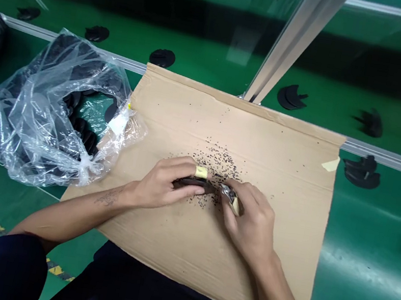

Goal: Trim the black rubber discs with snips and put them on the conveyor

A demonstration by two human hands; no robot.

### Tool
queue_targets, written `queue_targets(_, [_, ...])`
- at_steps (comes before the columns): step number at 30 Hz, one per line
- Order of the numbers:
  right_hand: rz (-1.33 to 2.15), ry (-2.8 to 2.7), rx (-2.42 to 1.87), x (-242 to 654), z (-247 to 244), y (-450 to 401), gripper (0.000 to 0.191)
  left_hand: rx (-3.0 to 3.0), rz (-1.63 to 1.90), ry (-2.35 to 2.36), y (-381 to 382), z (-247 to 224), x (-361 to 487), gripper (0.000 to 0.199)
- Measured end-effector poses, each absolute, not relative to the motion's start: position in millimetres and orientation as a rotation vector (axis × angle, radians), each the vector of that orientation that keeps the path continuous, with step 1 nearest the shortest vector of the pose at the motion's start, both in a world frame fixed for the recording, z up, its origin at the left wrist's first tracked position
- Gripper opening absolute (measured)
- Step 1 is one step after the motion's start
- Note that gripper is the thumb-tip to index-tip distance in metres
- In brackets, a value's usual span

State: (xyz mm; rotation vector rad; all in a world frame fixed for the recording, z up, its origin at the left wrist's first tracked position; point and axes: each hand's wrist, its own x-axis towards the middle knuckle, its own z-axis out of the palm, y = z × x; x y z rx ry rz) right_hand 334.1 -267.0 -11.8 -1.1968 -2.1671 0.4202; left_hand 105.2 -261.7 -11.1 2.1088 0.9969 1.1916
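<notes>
My left hand (167, 183) pinches a dark, curved plastic part (194, 183) between thumb and fingers; yellow tape wraps one finger. In my closed right hand (252, 218) is a small metal cutting tool (229, 192), its jaws at the right end of the part. Both hands are above a sheet of brown cardboard (169, 237). Small black scraps (221, 161) lie scattered over the cardboard, thickest just beyond the hands.
A clear plastic bag (30, 104) holding black parts lies at the left. Black parts (362, 171) sit right of the cardboard, and more (162, 57) lie behind the metal rail. An upright metal post (296, 45) rises behind the cardboard.
</notes>
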Motion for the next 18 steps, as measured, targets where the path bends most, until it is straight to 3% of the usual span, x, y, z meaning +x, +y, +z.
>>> queue_targets(5, [0.783, -1.976, -1.026, 332, -1, -267, 0.015, 1.975, 1.251, 1.02, -263, -12, 107, 0.019])
queue_targets(12, [0.283, -2.227, -0.872, 333, -10, -273, 0.016, 2.448, 1.136, 0.984, -263, -21, 108, 0.021])
queue_targets(18, [0.574, -2.013, -0.803, 331, -8, -272, 0.019, 2.438, 1.004, 1.039, -263, -22, 106, 0.028])
